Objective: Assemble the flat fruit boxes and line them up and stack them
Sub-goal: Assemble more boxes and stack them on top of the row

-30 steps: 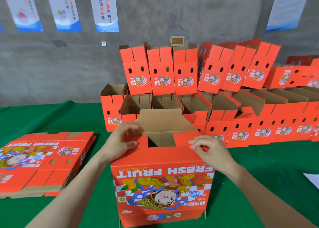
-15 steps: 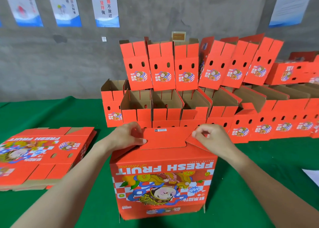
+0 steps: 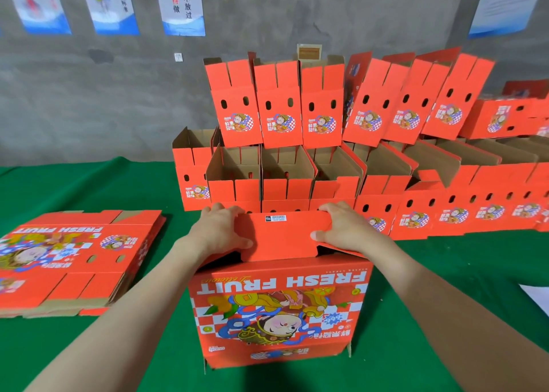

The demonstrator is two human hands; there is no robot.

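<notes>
Your left hand [image 3: 219, 231] and right hand [image 3: 344, 228] each grip the tongued flap [image 3: 285, 238]: fingers curled over its far edge, thumbs flat on top. The flap lies across the open end of the box [image 3: 279, 311], which stands at 6 o'clock with its print upside down, so I read this as closing the base. The tongue isn't seated; there's a gap at the near left corner. Next move probably needs even downward pressure, tucking the tongue in until it locks, then a flip. Corrugated board: glossy red outside, raw brown inside, sharp creases. Flat blanks [image 3: 74, 258] are stacked at 9 o'clock. Assembled boxes [image 3: 285, 181] sit in two tiers from 12 to 2 on green cloth [image 3: 89, 184].
</notes>
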